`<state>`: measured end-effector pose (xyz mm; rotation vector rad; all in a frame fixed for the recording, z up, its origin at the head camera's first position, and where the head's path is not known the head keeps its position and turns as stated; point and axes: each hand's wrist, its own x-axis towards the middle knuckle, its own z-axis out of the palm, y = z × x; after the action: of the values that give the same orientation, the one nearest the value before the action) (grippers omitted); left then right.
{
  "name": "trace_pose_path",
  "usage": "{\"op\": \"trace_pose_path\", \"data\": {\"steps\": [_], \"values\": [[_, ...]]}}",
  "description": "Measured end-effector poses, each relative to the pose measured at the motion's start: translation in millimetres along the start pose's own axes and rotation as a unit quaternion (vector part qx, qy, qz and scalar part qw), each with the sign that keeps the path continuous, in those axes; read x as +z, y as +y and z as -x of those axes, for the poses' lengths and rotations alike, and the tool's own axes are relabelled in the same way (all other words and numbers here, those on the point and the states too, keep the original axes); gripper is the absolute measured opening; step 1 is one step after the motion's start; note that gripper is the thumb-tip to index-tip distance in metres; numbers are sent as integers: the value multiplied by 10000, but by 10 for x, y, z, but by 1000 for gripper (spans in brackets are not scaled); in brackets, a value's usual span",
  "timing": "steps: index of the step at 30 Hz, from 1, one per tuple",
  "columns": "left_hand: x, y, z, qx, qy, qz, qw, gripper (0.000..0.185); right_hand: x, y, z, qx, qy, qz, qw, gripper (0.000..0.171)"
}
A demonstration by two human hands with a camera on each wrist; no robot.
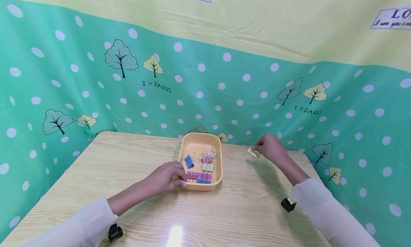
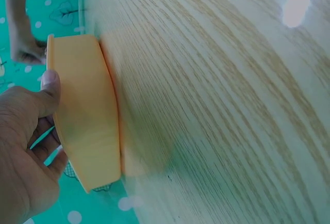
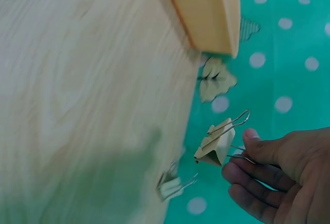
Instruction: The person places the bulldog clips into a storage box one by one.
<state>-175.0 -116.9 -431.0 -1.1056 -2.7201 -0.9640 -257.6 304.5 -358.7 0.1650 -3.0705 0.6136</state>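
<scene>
An orange tray (image 1: 219,158) sits mid-table with several binder clips inside: a blue clip (image 1: 189,161), pink clips (image 1: 192,175) and cream clips (image 1: 207,166). My left hand (image 1: 178,179) grips the tray's near left corner. In the left wrist view the thumb (image 2: 49,82) lies on the tray wall (image 2: 85,115) and the fingers curl round the rim. To the tray's right, my right hand (image 1: 261,147) hovers just above the table. It pinches the wire handle of a cream binder clip (image 3: 216,144), which also shows in the head view as the cream clip (image 1: 253,153).
The wooden table (image 1: 224,211) has a green dotted cloth (image 1: 224,90) hanging behind and beside it. In the right wrist view a second pale clip (image 3: 172,185) lies blurred near the table's far edge. The tray's corner (image 3: 206,12) is up and to the left of it.
</scene>
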Motion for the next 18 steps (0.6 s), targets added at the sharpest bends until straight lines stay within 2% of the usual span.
{"op": "trace_pose_path", "data": {"steps": [11,18], "values": [[1,-16,7,32,22,15,10000,14,90,-649,-70,-377,121,-231,9990,17],[-8,-17,-2,47,2,-13,10000,14,182,-1061,-95,-612,-36,-423,9972,14]]}}
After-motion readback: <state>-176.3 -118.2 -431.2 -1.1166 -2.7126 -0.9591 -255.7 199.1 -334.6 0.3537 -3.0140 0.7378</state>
